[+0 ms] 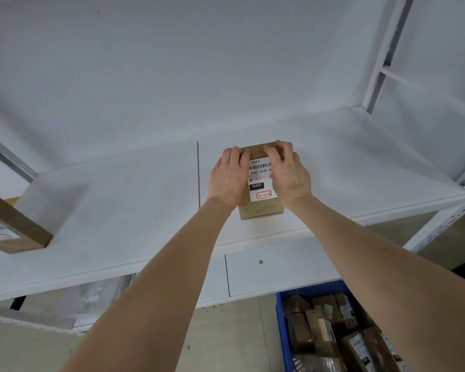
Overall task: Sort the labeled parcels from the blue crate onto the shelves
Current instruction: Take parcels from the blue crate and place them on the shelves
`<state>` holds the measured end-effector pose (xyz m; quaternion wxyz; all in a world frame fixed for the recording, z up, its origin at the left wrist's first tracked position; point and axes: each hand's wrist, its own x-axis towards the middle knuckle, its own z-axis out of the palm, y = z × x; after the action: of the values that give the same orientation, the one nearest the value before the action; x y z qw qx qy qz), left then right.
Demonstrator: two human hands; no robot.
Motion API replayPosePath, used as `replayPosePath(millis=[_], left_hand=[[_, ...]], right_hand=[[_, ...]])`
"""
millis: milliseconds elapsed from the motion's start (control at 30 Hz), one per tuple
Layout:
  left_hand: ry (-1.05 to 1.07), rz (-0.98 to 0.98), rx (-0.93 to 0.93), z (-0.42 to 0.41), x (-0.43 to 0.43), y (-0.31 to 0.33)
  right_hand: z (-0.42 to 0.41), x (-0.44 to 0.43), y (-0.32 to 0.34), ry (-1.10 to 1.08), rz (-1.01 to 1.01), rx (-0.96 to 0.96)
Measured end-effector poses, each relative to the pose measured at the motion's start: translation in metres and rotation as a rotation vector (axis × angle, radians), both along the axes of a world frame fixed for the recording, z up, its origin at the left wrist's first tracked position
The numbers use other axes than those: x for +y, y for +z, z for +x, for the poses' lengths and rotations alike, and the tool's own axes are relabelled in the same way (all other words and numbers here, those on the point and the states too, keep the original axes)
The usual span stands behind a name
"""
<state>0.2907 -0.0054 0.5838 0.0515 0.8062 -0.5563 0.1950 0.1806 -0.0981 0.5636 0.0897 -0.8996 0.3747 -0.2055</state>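
Observation:
A small brown cardboard parcel [261, 208] with a white label reading 060 and a red-boxed 3-3-6 lies flat on the white shelf [360, 178]. My left hand [230, 175] grips its left side, fingers curled over the far top edge. On the right side my right hand [287, 170] holds it the same way. The blue crate [281, 331] stands on the floor at the lower right, with several brown labelled parcels [322, 331] inside.
Another brown parcel [14, 226] lies at the shelf's left end. A seam [198, 175] splits the shelf board just left of my hands. A white upright post [381, 57] rises at the back right. A lower shelf [279, 275] shows beneath.

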Motion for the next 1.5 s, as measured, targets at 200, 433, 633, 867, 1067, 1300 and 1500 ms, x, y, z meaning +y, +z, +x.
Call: replayPosePath(millis=[200, 433, 633, 867, 1067, 1300, 1500], left_hand=[[0.017, -0.016, -0.004, 0.019, -0.012, 0.002], [0.020, -0.139, -0.072, 0.041, -0.020, -0.003], [0.000, -0.185, -0.107, 0.056, -0.030, -0.004], [0.032, -0.074, 0.003, 0.059, -0.029, -0.009], [0.016, -0.005, 0.055, 0.057, -0.026, -0.013], [0.022, -0.007, 0.112, 0.055, -0.027, -0.015], [-0.001, 0.009, 0.121, 0.055, -0.026, -0.015]], right_hand=[[0.021, -0.013, 0.001, 0.000, 0.000, -0.019], [0.049, -0.022, -0.004, -0.015, 0.003, -0.041], [0.065, -0.029, -0.006, -0.021, 0.006, -0.060], [0.063, -0.026, -0.007, -0.010, 0.006, -0.037], [0.057, -0.018, 0.000, -0.008, 0.000, 0.045], [0.052, -0.014, 0.011, -0.011, -0.031, 0.119], [0.047, -0.009, 0.012, -0.016, -0.025, 0.168]])
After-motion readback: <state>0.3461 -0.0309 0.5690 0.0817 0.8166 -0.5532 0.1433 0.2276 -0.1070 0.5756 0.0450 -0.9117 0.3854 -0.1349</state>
